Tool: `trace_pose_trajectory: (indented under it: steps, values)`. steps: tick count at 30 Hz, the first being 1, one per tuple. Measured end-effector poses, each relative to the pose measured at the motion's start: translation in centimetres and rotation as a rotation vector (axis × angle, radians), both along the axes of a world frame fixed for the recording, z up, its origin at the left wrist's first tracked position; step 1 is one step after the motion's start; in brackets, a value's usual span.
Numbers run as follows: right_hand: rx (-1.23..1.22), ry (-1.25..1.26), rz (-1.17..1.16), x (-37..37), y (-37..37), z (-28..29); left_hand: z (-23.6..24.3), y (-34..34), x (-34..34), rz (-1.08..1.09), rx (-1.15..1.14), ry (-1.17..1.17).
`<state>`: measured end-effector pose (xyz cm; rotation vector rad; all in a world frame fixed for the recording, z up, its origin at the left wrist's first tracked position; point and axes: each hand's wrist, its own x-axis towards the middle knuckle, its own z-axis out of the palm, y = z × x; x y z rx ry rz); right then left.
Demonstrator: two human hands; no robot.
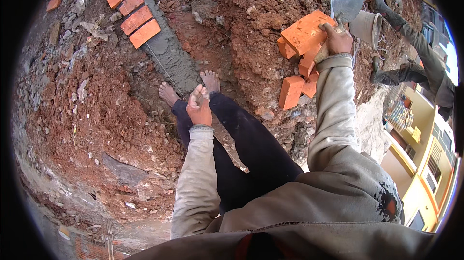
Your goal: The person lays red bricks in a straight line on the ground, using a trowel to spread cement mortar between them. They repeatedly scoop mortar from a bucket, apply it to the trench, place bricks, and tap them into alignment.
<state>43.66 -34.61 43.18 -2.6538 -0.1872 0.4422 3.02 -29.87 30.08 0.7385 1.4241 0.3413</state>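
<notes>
Right hand (338, 40), touching an orange clay brick (303, 32), clasps a grey metal trowel (349, 3); left hand (199, 107) half-curls (contents unclear) near the grey mortar (171, 59) strip's edge.

Trowel (350, 2) partly behind right hand (338, 41)

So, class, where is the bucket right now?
In the head view's upper right, the bucket shows just right of the person's right hand, below the trowel blade.
</notes>
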Motion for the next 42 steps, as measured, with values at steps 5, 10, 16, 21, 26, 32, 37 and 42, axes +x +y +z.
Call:
trace_pose_trajectory:
  steps: [5, 10, 16, 21, 26, 32, 37, 42]
  values:
    - [0.571, 0.533, -0.031, -10.7, 0.7, 1.3, 5.8, -2.6, 2.5, 0.157, -0.414, -0.778]
    - [0.538, 0.860, -0.010, -23.3, -0.3, -3.8, 7.2, -2.0, 2.6, 0.477, -0.316, -0.361]
    - [0.337, 1.173, 0.192, -25.4, 3.0, -14.6, -0.6, 2.6, -7.0, 0.337, -0.155, -0.017]
    - [0.427, 1.203, 0.286, -26.4, 4.8, -22.6, -9.4, 6.7, -8.0, 0.074, -0.114, 0.079]
    - [0.361, 1.097, 0.198, -25.9, 6.7, -27.4, -14.0, 8.2, -6.4, 0.131, -0.122, 0.105]
    - [0.022, 0.999, 0.206, -24.4, 10.0, -32.7, -15.5, 5.2, -8.1, 0.304, -0.166, 0.291]
    - [-0.091, 0.871, 0.453, -22.6, 15.3, -40.3, -17.0, -3.0, -13.3, 0.427, -0.016, 0.354]
    - [-0.297, 0.286, 0.897, -18.2, 24.7, -44.9, -14.1, -8.9, -17.0, 0.379, -0.317, 0.368]
